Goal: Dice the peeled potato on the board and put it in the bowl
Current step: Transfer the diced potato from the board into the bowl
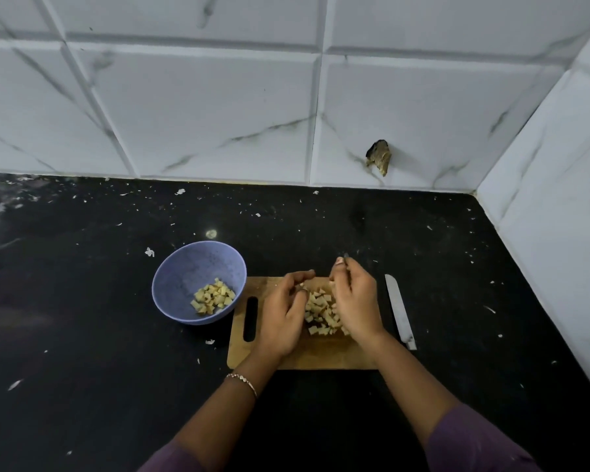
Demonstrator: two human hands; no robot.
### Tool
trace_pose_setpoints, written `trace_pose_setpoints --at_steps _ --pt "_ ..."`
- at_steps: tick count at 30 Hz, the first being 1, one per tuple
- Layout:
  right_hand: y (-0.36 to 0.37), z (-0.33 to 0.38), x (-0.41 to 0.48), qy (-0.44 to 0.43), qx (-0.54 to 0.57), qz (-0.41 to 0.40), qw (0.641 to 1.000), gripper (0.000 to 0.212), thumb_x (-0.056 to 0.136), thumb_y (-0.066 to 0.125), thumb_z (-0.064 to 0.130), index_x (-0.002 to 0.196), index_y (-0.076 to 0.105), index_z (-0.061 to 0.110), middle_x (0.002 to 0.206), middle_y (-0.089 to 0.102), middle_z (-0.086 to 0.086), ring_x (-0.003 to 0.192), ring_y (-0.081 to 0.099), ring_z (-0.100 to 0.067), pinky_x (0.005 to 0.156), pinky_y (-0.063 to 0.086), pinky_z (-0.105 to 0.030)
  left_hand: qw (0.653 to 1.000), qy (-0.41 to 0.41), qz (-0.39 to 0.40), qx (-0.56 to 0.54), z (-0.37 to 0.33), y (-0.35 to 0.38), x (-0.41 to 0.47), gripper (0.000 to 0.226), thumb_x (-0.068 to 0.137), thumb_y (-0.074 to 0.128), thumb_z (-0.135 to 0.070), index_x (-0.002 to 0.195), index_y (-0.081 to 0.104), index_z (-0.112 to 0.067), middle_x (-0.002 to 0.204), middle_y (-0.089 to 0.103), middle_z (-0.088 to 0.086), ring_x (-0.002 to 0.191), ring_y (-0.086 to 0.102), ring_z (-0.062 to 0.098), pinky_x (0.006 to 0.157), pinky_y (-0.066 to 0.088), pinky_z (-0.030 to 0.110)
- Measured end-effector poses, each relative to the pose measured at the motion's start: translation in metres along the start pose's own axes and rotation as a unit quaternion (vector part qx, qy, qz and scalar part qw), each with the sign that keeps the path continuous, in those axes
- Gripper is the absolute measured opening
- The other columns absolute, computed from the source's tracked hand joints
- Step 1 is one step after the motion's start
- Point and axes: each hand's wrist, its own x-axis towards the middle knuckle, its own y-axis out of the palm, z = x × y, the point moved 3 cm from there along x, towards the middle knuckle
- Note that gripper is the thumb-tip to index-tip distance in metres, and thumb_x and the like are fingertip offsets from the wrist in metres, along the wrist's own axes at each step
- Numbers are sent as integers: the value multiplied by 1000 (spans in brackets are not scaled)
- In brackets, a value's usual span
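Wooden board (304,356), left hand (281,318), right hand (356,301) cupping dice (321,310), bowl (184,277) left (knife (400,310) right)

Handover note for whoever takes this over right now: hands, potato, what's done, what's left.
Hands: left hand and right hand are cupped either side of the pile of dice on the board, fingers curled; grip unclear.
Things: bowl, left of the board, holds a batch of dice. The knife lies on the counter, right of the board.
Done: potato diced, part in the bowl.
Left: move the pile into the bowl.
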Motion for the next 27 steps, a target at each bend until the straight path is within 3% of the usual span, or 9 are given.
trace_pose_setpoints --at_steps 3,6,10,15,17,20,23,25,27 --pt "2 20 -3 171 201 -6 965 36 103 45 26 72 57 15 68 55 -1 68 54 -16 69 47 -33 996 8 -26 -80 -25 7 -4 26 102 46 -9 121 62 -16 118 67 -7 112 61 2 93 49 19" --pt "8 40 -10 255 372 33 892 34 103 47 24 78 67 12 76 68 -7 75 68 -19 73 55 -34 986 14 -46 -157 -45 10 -5 24 103 45 -10 118 63 -12 113 69 -1 109 64 9 93 52 24" --pt "29 58 -22 321 456 83 826 32 102 46 27 105 71 7 98 73 -11 97 71 -20 87 56 -34 981 10 -71 -181 -53 1 -3 24 102 49 -11 118 65 -16 113 70 -5 109 64 7 91 52 24" --pt "70 75 -22 382 510 113 763 32 103 44 27 109 69 7 98 71 -10 110 63 -20 108 44 -33 987 -1 -118 -106 -43 -28 1 28 102 50 -19 126 63 -26 121 67 -12 117 58 -1 102 47 26" --pt "90 83 -18 391 502 132 760 34 103 44 27 119 65 5 109 69 -12 116 61 -21 106 45 -32 985 -5 -154 -83 -40 -44 5 29 103 47 -20 128 62 -26 124 65 -13 119 56 -1 103 46 26" --pt "117 98 -11 389 451 155 788 36 103 43 24 123 64 2 121 66 -18 118 61 -25 104 46 -34 980 1 -199 -32 -41 -71 10 31 105 42 -19 131 60 -22 127 63 -11 120 55 1 102 43 17" --pt "137 108 -5 392 408 185 804 33 103 42 23 111 67 3 102 69 -13 103 65 -22 99 48 -34 976 -14 -216 -1 -40 -92 15 33 106 40 -18 132 59 -19 119 61 -15 111 54 -4 90 38 0" --pt "154 116 -1 395 394 220 800 32 102 44 28 100 68 7 93 67 -10 97 64 -22 101 48 -36 974 -27 -223 -12 -34 -109 20 31 106 41 -21 128 62 -23 111 62 -20 103 56 -9 90 40 3" --pt "168 118 6 386 350 238 820 32 99 50 32 95 71 8 92 70 -11 93 66 -23 92 51 -38 974 -45 -215 -63 -24 -125 28 30 106 40 -25 121 66 -25 109 69 -13 103 62 -3 97 48 20"
